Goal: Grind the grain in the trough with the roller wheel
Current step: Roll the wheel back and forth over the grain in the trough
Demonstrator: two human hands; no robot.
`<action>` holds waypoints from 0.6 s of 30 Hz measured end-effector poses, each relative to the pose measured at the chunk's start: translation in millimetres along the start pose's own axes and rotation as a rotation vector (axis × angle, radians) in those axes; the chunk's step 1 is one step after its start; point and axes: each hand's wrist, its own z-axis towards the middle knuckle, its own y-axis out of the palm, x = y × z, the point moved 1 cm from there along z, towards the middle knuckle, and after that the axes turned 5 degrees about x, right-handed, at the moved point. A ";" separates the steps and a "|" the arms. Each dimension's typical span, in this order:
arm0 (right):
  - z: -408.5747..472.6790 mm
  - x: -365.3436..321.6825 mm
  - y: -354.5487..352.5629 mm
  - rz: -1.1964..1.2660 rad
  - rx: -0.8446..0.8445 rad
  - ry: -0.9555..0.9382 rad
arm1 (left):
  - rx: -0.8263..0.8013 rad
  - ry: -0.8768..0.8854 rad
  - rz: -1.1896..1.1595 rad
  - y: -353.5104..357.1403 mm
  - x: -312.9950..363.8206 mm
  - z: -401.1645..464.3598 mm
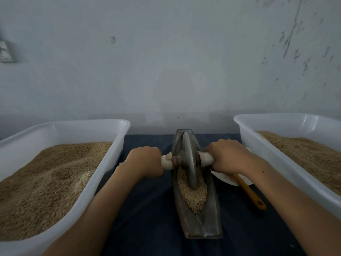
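Pale blue-grey wall [166,52] behind, scuffed and marked at the upper right, and below it a surface [147,209] under a dark blue cloth. Far left, a white plastic tub [118,143] sits heaped with tan grain [46,182], the pile dipping in soft hollows. Moving in, the left hand [145,161] is clenched around the left end of the white-wrapped axle handle [167,162], knuckles up, forearm reaching in from below. Dead centre lies the trough [206,224], a long, narrow, boat-shaped piece of dull grey metal running away from the viewer towards the wall. Its groove holds a bed of pale grain [193,196], piled in the near half. Standing upright in that groove is the roller wheel [189,163], a thin grey metal disc, its lower edge sunk into the grain at the middle of the trough. Right of it, the right hand [227,157] grasps the other end of the handle, fingers wrapped over the top. Just beneath that hand sits a white plate [228,180] with a yellow-orange spatula [249,191] resting on it, the spatula's handle with its hanging hole pointing towards the viewer. Far right, a second white tub [258,145], also loaded with tan grain [304,154], its near corner just beside the plate.
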 end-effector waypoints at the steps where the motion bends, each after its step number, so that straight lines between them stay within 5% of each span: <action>1: 0.2 -0.1 0.4 -0.003 -0.004 -0.002 | -0.002 -0.004 -0.003 0.6 0.0 0.2; 11: 2.1 2.5 16.9 -0.010 0.249 0.043 | 0.405 -0.011 0.091 8.7 7.2 -1.3; 18: 0.8 0.4 7.2 0.006 0.121 0.019 | 0.211 0.010 0.056 3.2 4.8 -1.9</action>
